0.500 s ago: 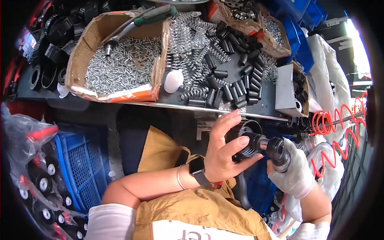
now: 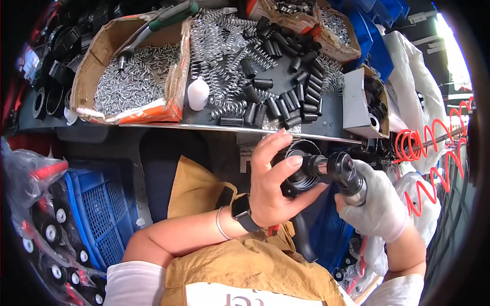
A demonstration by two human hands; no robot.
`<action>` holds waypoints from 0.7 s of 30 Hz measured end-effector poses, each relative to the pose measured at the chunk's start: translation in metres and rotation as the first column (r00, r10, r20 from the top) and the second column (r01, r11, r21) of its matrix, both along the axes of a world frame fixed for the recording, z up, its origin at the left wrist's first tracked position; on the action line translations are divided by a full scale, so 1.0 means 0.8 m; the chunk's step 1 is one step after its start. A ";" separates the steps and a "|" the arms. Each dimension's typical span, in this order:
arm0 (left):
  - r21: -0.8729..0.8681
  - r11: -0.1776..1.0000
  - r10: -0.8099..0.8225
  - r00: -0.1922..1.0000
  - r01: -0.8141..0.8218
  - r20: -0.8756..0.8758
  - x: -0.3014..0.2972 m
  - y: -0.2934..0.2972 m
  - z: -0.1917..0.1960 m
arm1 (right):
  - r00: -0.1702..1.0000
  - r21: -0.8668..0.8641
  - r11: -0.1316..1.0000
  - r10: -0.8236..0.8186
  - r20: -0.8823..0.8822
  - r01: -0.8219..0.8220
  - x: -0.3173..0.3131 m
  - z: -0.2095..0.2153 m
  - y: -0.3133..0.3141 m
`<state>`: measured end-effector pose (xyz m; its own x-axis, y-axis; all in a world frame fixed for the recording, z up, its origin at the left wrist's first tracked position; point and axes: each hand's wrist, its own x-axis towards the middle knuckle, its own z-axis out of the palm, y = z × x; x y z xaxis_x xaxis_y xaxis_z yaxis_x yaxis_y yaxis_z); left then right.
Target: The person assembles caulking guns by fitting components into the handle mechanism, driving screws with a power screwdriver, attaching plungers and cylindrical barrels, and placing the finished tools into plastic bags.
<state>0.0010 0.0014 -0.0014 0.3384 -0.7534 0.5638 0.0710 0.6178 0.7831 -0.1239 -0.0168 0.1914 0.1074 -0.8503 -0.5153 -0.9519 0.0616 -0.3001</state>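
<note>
My bare left hand [image 2: 273,191] curves around a black round part [image 2: 308,182], its fingers spread along the side. Inside that part some coils of a metal spring show; the far side is hidden by my hand. In my gloved right hand [image 2: 380,206] is an angle-head air wrench [image 2: 341,166], black at the head with a silver collar. Its shiny socket end points left and meets the middle of the black part. Both hands work just below the table's front edge.
On the table [image 2: 326,130] stand a cardboard box of small screws [image 2: 138,81], loose springs [image 2: 217,66], black sleeves [image 2: 286,104], a white bottle [image 2: 198,94] and a white box [image 2: 357,104]. A red coiled hose [image 2: 408,146] hangs right; a blue crate [image 2: 102,204] stands left.
The view has shifted, so the table and both hands sit a little further left and the table higher in the picture. Both hands keep their hold, with the wrench against the part.
</note>
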 end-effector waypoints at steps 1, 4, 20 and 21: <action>-0.001 1.000 0.002 1.000 -0.002 -0.001 -0.001 -0.001 -0.001 | 0.998 -0.057 0.997 0.061 0.023 -0.060 -0.004 -0.003 0.001; 0.012 1.000 -0.026 1.000 0.026 -0.001 0.008 0.000 0.000 | 0.987 -0.128 0.978 0.160 -0.021 -0.162 -0.011 -0.003 -0.005; -0.059 0.856 -0.410 0.744 0.514 0.528 0.080 -0.038 0.026 | 0.968 -0.207 0.949 0.250 0.037 -0.237 -0.047 0.018 -0.003; -0.009 0.870 -0.427 0.761 0.493 0.488 0.077 -0.032 0.026 | 0.970 -0.207 0.951 0.242 0.028 -0.231 -0.053 0.020 0.013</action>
<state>0.0629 -0.0244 0.0191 -0.3513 -0.6602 0.6639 0.0291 0.7010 0.7126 -0.1662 -0.0062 0.2071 0.3404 -0.8822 -0.3253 -0.9144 -0.2299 -0.3333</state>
